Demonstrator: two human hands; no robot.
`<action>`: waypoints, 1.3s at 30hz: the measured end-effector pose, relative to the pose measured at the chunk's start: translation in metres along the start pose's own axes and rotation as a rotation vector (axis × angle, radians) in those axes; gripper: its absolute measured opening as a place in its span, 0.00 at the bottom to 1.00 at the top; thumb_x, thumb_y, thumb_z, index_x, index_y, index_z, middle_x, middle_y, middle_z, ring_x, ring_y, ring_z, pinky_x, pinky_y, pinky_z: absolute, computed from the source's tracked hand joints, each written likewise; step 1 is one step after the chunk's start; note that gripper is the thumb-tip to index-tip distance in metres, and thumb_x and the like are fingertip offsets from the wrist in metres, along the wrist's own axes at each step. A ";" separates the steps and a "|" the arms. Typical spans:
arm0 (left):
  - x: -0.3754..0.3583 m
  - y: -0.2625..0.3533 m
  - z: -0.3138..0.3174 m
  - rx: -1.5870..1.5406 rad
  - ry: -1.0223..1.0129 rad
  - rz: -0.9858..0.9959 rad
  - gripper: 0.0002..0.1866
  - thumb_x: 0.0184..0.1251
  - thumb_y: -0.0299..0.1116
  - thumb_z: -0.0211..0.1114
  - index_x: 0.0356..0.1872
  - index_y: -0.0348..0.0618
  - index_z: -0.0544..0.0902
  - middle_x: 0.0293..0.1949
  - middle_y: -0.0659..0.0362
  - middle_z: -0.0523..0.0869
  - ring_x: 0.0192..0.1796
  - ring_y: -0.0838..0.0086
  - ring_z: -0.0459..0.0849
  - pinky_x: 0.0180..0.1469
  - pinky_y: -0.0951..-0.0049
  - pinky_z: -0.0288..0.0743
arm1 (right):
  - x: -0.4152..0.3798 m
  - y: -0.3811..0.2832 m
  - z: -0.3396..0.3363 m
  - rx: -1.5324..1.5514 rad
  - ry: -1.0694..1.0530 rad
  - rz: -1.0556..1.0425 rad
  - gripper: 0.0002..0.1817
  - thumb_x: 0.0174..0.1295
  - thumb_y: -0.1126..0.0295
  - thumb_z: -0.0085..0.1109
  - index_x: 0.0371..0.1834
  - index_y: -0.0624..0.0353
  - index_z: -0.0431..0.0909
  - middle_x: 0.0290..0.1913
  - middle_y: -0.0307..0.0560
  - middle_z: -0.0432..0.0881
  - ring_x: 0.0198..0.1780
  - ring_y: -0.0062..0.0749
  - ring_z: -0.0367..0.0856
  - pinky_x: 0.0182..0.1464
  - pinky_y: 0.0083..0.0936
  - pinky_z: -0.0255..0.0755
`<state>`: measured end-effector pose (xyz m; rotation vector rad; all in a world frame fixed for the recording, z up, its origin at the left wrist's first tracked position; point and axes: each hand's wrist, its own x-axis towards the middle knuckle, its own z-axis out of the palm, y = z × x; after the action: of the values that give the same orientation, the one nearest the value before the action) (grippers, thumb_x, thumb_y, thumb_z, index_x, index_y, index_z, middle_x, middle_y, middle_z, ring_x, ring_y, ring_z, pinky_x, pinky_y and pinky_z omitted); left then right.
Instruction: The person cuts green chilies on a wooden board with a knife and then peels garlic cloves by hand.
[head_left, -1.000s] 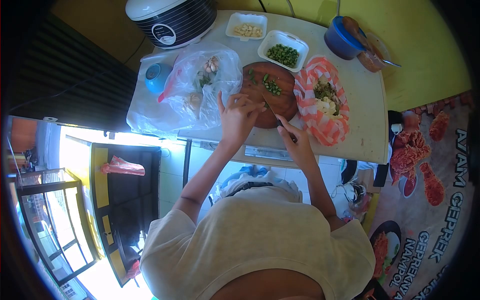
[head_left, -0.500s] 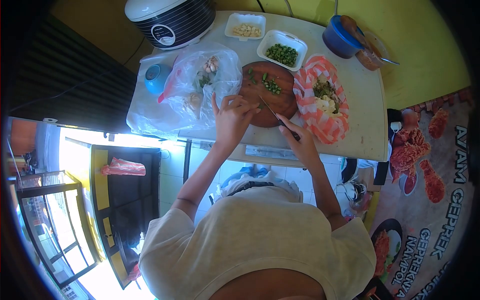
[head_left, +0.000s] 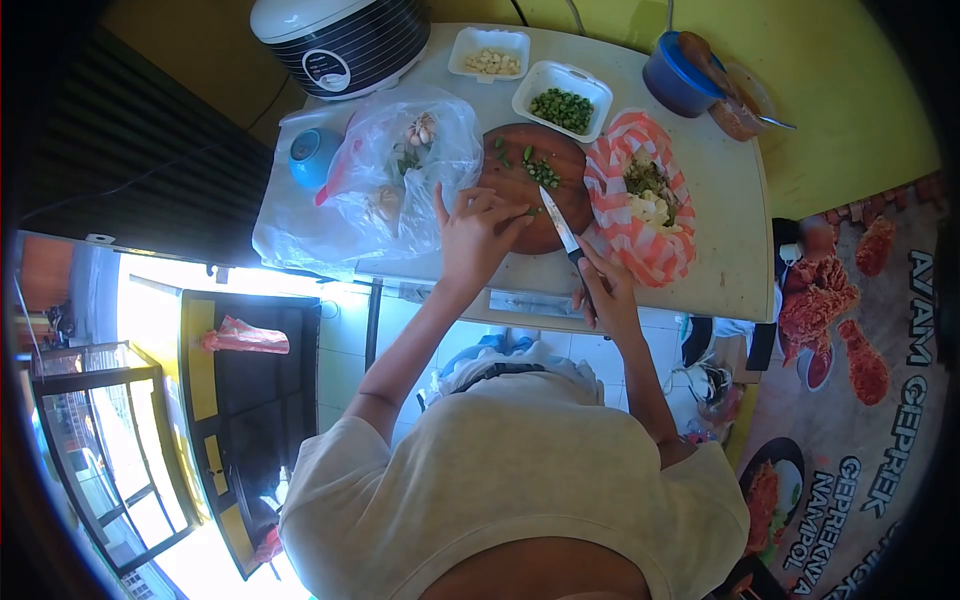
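Board: flat under blade, presumably shielding table
Right hand: closed around knife handle, off board's near right edge, likely for control
Knife: angled inward over board
Left hand: fingers bent at board's near left; cannot tell whether gripping anything
Green pieces: on board's far half, apparently kept clear of fingers

Yellow-green wall, pale worktop, white tiled floor, dark corrugated panel, printed food banner, black-and-yellow cabinet, glass-paned case, bright daylight at lower left.
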<state>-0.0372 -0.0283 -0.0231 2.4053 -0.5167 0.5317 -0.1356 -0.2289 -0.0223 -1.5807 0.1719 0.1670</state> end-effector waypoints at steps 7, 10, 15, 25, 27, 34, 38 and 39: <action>0.005 0.004 0.005 -0.037 0.002 -0.003 0.09 0.55 0.42 0.75 0.36 0.57 0.92 0.34 0.69 0.87 0.55 0.72 0.79 0.75 0.38 0.41 | -0.006 0.010 0.010 0.149 -0.034 0.055 0.25 0.77 0.59 0.48 0.75 0.51 0.65 0.18 0.39 0.75 0.11 0.14 0.64 0.13 0.14 0.58; 0.006 0.004 0.003 -0.023 -0.002 -0.001 0.09 0.55 0.42 0.75 0.36 0.57 0.92 0.35 0.68 0.87 0.55 0.72 0.79 0.75 0.38 0.41 | -0.007 0.011 0.009 0.205 -0.033 0.082 0.26 0.77 0.58 0.48 0.75 0.52 0.65 0.18 0.40 0.76 0.10 0.14 0.65 0.13 0.14 0.58; 0.008 0.000 0.002 -0.024 0.012 -0.012 0.09 0.55 0.41 0.75 0.37 0.55 0.92 0.38 0.66 0.87 0.54 0.69 0.80 0.75 0.39 0.44 | -0.008 0.006 0.007 0.308 -0.044 0.134 0.27 0.77 0.57 0.49 0.75 0.54 0.64 0.19 0.41 0.76 0.11 0.15 0.64 0.13 0.15 0.59; 0.014 0.008 0.010 -0.078 -0.045 0.072 0.09 0.56 0.38 0.74 0.37 0.52 0.92 0.39 0.63 0.87 0.57 0.68 0.79 0.75 0.41 0.46 | -0.003 -0.014 -0.018 0.294 0.084 0.040 0.26 0.77 0.57 0.49 0.75 0.53 0.64 0.19 0.39 0.75 0.13 0.14 0.64 0.14 0.15 0.59; 0.017 0.015 0.013 -0.067 -0.046 0.078 0.08 0.57 0.38 0.74 0.37 0.51 0.92 0.39 0.62 0.88 0.57 0.68 0.80 0.75 0.41 0.45 | 0.003 -0.019 -0.029 0.250 0.180 -0.037 0.26 0.77 0.59 0.48 0.75 0.53 0.64 0.19 0.38 0.75 0.13 0.14 0.64 0.14 0.15 0.58; 0.023 0.016 0.021 -0.091 -0.049 0.115 0.08 0.57 0.38 0.73 0.37 0.51 0.92 0.39 0.63 0.88 0.57 0.67 0.80 0.75 0.40 0.43 | 0.011 -0.021 -0.046 -0.071 0.453 -0.226 0.22 0.75 0.67 0.51 0.71 0.53 0.71 0.27 0.36 0.76 0.23 0.13 0.66 0.25 0.14 0.64; 0.023 0.014 0.018 -0.066 -0.079 0.116 0.09 0.57 0.39 0.74 0.38 0.52 0.92 0.39 0.63 0.88 0.58 0.68 0.80 0.76 0.40 0.42 | 0.012 -0.017 -0.041 -0.385 0.544 -0.338 0.22 0.72 0.71 0.53 0.69 0.52 0.73 0.35 0.38 0.80 0.31 0.15 0.66 0.36 0.14 0.66; 0.022 0.013 0.017 -0.050 -0.092 0.123 0.10 0.56 0.40 0.74 0.38 0.53 0.92 0.40 0.63 0.88 0.58 0.69 0.80 0.75 0.40 0.42 | 0.012 -0.015 -0.040 -0.384 0.541 -0.337 0.22 0.72 0.71 0.53 0.69 0.52 0.73 0.35 0.38 0.80 0.31 0.15 0.66 0.36 0.14 0.66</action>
<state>-0.0208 -0.0538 -0.0186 2.3695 -0.7136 0.4570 -0.1202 -0.2685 -0.0095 -1.9850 0.3020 -0.5246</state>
